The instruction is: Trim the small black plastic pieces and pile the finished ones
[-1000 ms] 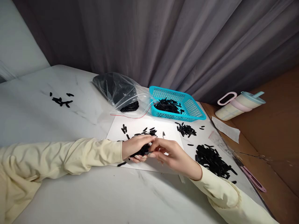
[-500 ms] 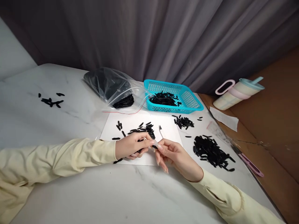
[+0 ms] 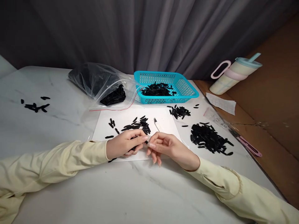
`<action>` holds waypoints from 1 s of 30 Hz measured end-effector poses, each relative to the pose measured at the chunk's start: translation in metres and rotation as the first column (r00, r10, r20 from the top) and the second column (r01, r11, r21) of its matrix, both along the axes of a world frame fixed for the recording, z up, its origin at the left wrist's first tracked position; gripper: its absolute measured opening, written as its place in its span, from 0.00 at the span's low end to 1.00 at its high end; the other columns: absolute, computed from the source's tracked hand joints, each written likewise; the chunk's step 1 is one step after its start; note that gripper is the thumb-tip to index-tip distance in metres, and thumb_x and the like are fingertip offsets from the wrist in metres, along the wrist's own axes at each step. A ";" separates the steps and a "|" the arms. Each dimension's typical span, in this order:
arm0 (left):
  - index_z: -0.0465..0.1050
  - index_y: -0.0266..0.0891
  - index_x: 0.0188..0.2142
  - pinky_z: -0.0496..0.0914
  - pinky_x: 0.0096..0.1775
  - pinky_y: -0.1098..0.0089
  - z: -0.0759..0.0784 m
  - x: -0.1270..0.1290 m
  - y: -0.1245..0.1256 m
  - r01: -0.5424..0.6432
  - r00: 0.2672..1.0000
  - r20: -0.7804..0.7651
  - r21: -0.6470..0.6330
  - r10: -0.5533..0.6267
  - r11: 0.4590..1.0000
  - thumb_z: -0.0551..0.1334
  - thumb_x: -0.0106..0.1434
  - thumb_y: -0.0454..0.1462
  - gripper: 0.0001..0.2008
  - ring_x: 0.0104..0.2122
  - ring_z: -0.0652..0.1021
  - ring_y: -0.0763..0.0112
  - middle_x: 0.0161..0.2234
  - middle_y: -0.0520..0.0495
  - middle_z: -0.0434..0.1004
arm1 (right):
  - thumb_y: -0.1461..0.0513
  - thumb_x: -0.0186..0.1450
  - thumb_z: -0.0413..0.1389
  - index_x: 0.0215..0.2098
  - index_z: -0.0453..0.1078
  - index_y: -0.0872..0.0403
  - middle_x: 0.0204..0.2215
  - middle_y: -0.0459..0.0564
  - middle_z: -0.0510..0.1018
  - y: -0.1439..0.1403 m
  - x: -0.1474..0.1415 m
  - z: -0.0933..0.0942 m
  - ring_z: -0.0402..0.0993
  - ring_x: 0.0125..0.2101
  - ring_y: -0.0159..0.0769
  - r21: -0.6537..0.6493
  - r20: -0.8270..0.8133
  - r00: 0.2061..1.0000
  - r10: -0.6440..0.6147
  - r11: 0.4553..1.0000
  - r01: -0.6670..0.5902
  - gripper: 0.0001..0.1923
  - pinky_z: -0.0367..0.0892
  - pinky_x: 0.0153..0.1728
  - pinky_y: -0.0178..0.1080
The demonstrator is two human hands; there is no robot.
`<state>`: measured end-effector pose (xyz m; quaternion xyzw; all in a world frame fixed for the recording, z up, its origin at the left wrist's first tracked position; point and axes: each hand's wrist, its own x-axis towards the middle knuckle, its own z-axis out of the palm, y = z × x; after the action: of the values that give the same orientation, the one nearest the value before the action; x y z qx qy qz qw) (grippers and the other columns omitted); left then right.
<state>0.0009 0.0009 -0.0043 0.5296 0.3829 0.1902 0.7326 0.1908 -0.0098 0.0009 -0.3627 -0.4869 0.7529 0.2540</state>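
Above a white sheet, my left hand is curled round several slender black pieces. A small black piece pokes out between its thumb and forefinger toward the other hand. My right hand pinches at the end of that piece with thumb and forefinger, its other fingers loosely bent. Just beyond the hands lie loose black pieces on the sheet. A small craft knife with a pale handle rests beside them, its dark tip pointing away from me.
A blue basket with black pieces stands at the back, beside a clear zip bag of more. A large black pile and a smaller one lie right. Farther right are pink-handled scissors and a tumbler.
The view has shifted, so most things appear a little farther left and higher. Both hands stay together at the small black piece, their fingertips slightly changed in position.
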 end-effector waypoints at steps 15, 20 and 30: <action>0.62 0.39 0.30 0.49 0.11 0.83 0.007 0.003 0.001 -0.043 0.999 -0.026 -0.011 0.043 0.999 0.59 0.59 0.47 0.13 0.11 0.54 0.85 0.16 0.60 0.57 | 0.61 0.57 0.62 0.39 0.70 0.55 0.27 0.45 0.74 0.000 0.000 -0.004 0.69 0.20 0.25 0.027 -0.096 0.982 -0.165 0.985 0.168 0.13 0.66 0.16 0.28; 0.62 0.38 0.26 0.49 0.11 0.83 0.007 0.003 0.001 -0.037 0.999 -0.039 -0.026 0.036 0.999 0.59 0.58 0.50 0.17 0.11 0.55 0.85 0.16 0.59 0.57 | 0.61 0.54 0.64 0.27 0.63 0.56 0.21 0.44 0.76 0.002 0.001 -0.005 0.69 0.14 0.26 -0.035 -0.094 0.974 -0.206 0.978 0.203 0.13 0.63 0.14 0.29; 0.61 0.37 0.24 0.51 0.11 0.82 0.003 0.002 0.000 0.055 0.996 -0.075 0.075 -0.050 0.996 0.53 0.61 0.52 0.20 0.10 0.55 0.85 0.15 0.59 0.57 | 0.62 0.55 0.63 0.27 0.65 0.56 0.20 0.45 0.78 0.002 0.001 -0.005 0.72 0.19 0.27 -0.047 -0.142 0.972 -0.189 0.982 0.184 0.11 0.66 0.24 0.31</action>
<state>0.0033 0.0013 -0.0012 0.5739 0.3878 0.1659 0.7019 0.1919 -0.0082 -0.0044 -0.3552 -0.4180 0.7584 0.3521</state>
